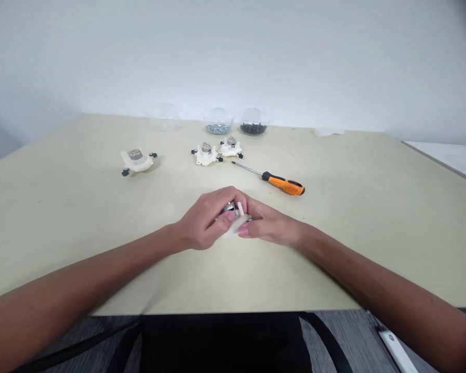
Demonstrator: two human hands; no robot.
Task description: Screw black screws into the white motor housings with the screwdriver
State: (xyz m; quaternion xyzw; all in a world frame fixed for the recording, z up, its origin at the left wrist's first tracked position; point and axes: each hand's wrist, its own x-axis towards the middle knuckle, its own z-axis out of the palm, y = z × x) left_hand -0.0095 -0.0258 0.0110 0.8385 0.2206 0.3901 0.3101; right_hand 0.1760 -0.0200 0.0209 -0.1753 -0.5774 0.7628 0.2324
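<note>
Right at the centre of the pale beige tabletop [62, 233], both hands are locked together! The left hand [204, 220] comes in from the left, its fingers [221, 199] curled over the top and clenched firmly around a white plastic mount [235, 226]. The right hand [270, 223] meets it from the other side, its fingertips [254, 210] pressed in and gripping the same piece. Both hands are grasping it just above the table, close to the near edge of the tabletop.

Between those 2 hands we get only glimpses: a silver motor [228, 207] sits at the top of the mount, a small white tab [241, 209] stands up right beside it, and the pale, curved body shows below. The rest is hidden behind the fingers, so its full shape is impossible to call from here.

Further up the table, 3 matching motor mounts are on display, each a white lobed body with a silver motor on top and small black knobs at its tips. The first [136, 160] sits well off to the left, and the other 2 [205, 154] [230, 147] lie near each other. Just to their right, an orange-and-black screwdriver [283, 183] lies flat, its thin steel shaft pointing toward them. Along the far edge stand 3 clear bowls: one on the left [163, 118], one holding silver screws [218, 122], and one holding small black parts [253, 123].
</note>
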